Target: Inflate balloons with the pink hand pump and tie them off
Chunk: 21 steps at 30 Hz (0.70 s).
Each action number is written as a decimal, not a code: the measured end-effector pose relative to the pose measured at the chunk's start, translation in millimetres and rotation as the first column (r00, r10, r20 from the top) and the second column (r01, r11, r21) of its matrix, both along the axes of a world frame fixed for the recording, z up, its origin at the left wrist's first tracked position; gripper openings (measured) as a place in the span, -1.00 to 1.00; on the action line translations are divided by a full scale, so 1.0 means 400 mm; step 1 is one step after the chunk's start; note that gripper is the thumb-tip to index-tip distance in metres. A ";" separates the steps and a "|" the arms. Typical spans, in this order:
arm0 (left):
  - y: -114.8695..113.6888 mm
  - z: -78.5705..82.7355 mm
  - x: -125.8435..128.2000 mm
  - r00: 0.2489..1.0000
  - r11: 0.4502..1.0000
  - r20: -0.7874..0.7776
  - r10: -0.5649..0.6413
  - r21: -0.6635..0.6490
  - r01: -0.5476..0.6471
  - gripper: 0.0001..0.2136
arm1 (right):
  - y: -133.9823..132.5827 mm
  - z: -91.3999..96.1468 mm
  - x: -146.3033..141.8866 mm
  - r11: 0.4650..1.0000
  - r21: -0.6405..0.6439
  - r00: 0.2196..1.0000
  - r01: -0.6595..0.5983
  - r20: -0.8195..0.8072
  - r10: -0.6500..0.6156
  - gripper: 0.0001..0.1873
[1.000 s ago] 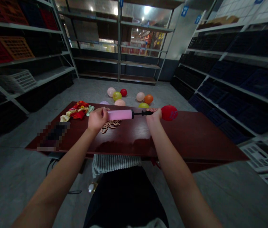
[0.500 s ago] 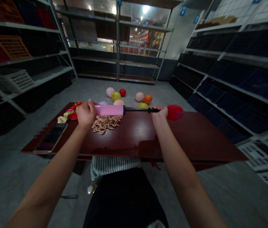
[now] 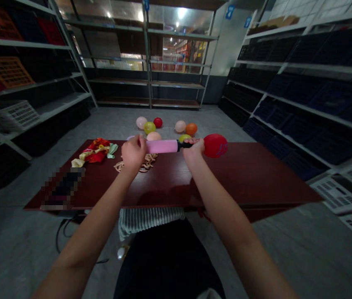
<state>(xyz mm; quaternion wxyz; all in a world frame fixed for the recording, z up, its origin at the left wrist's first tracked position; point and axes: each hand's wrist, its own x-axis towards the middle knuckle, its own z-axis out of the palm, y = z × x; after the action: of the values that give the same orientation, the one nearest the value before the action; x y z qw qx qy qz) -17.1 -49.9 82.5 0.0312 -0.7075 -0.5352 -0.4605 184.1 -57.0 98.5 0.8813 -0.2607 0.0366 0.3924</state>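
Note:
A pink balloon pump (image 3: 162,146) is held level between my two hands above the table. My left hand (image 3: 134,152) is closed around the left end of its barrel. At the other end, my right hand (image 3: 193,148) grips the black handle, which sits close against the barrel with no rod showing between. A partly inflated red balloon (image 3: 215,145) with dark markings sticks out to the right of my right hand. Its neck is hidden by my fingers. Beneath the pump lies a heap of tan curled pieces (image 3: 147,163), partly covered by my left hand.
Uninflated balloons (image 3: 96,150) in red, yellow and green lie at the left of the dark red table (image 3: 257,174), with a blurred-out phone (image 3: 65,187) nearer me. Inflated balloons, including an orange one (image 3: 191,128), rest on the floor beyond. Crate-filled shelves (image 3: 316,99) flank both sides.
My hands have come together, pushing the pump's rod into the barrel. The red balloon moved left with my right hand and looks slightly larger. The view has shifted a little.

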 end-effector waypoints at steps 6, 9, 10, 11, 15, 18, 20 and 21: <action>-0.049 0.025 -0.017 0.874 0.975 -0.468 -0.130 0.101 0.200 -0.63 | 0.005 -0.004 0.000 0.999 -0.036 0.998 0.022 -0.054 -0.024 -0.68; -0.064 0.020 -0.004 0.783 0.947 -0.588 -0.204 0.084 0.310 -0.54 | 0.007 -0.003 -0.026 0.999 -0.047 0.998 0.026 -0.059 -0.028 -0.68; -0.064 0.016 0.001 0.771 0.947 -0.602 -0.207 0.074 0.312 -0.51 | 0.007 -0.002 -0.036 0.999 -0.048 0.998 0.024 -0.057 -0.027 -0.68; -0.062 0.012 0.003 0.765 0.951 -0.612 -0.200 0.066 0.301 -0.50 | 0.007 -0.002 -0.044 0.999 -0.050 0.998 0.022 -0.055 -0.024 -0.67; -0.038 -0.008 -0.005 0.739 0.966 -0.653 -0.165 0.044 0.254 -0.57 | 0.004 -0.003 -0.059 0.998 -0.053 0.999 0.019 -0.044 -0.022 -0.67; -0.020 -0.022 -0.023 0.730 0.955 -0.662 -0.170 0.072 0.287 -0.60 | 0.003 -0.008 -0.052 0.998 -0.052 0.999 0.020 -0.033 -0.022 -0.66; -0.012 -0.031 -0.039 0.730 0.946 -0.663 -0.167 0.101 0.308 -0.59 | 0.004 -0.013 -0.040 0.999 -0.050 0.999 0.022 -0.030 -0.023 -0.67; -0.008 -0.034 -0.049 0.727 0.943 -0.666 -0.164 0.112 0.315 -0.58 | 0.003 -0.016 -0.032 0.998 -0.049 0.999 0.024 -0.031 -0.026 -0.67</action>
<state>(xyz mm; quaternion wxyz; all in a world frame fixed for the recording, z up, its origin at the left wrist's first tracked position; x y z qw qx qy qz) -36.7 -53.0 69.0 0.2313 -0.8782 -0.3411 -0.2429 171.3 -55.6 92.1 0.8789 -0.2755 0.0632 0.3844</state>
